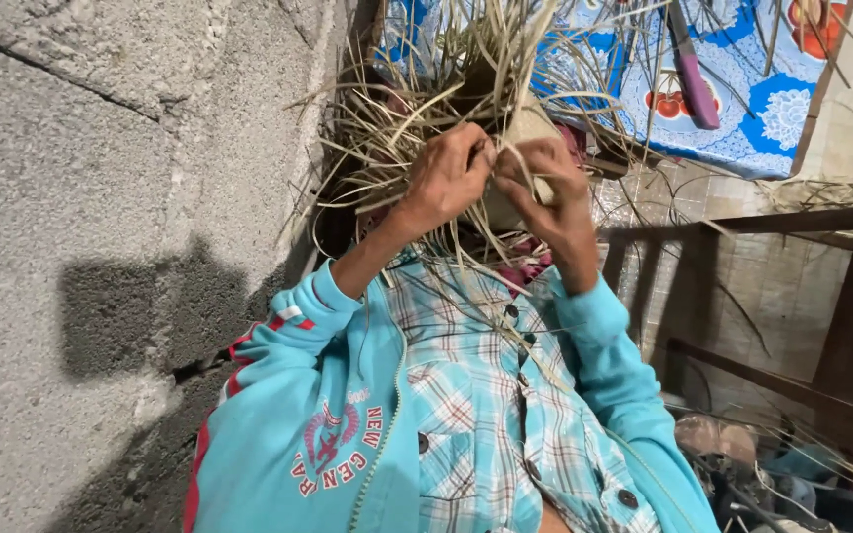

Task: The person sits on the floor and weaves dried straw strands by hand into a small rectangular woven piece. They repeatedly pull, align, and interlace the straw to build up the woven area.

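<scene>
Both my hands meet at the middle of a bundle of dry, pale straw strips (417, 89) that fan out in all directions. My left hand (443, 180) pinches strips between thumb and fingers. My right hand (548, 188) grips the strips and a flat woven piece (525, 126) just beside it, and the fingertips of the two hands touch. Turquoise jacket sleeves (298, 326) cover both my forearms, over a checked shirt (476, 395). What lies behind my hands inside the bundle is hidden.
A rough grey concrete surface (101, 197) fills the left side. A blue flowered cloth (742, 99) lies at the upper right with a purple-handled tool (691, 74) on it. A dark wooden frame (841, 296) and tiles stand at the right, with clutter (772, 484) below.
</scene>
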